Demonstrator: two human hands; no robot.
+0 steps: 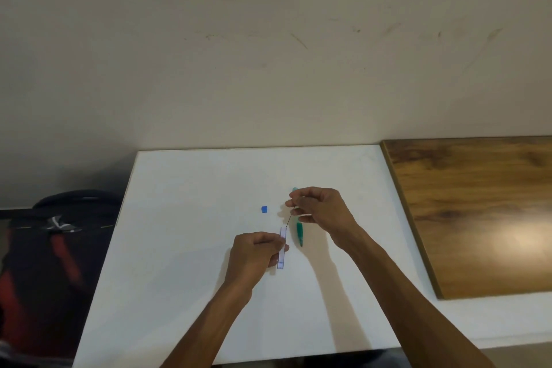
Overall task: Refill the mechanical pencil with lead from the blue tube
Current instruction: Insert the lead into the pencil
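Observation:
My left hand [254, 255] grips a clear bluish lead tube [282, 248], held upright with its open end up. Just above it, my right hand [319, 207] pinches a thin dark lead [289, 219] whose lower end sits at the tube's mouth. The green mechanical pencil [299, 233] lies on the white table [179, 248], partly hidden under my right hand; its pale tip [295, 189] pokes out beyond the fingers. The tube's small blue cap [264, 209] lies on the table to the left of my right hand.
A brown wooden board [478, 212] lies on the right of the white table. Beyond the table's left edge stands a dark bag with red parts [53, 248]. A plain wall rises behind the table.

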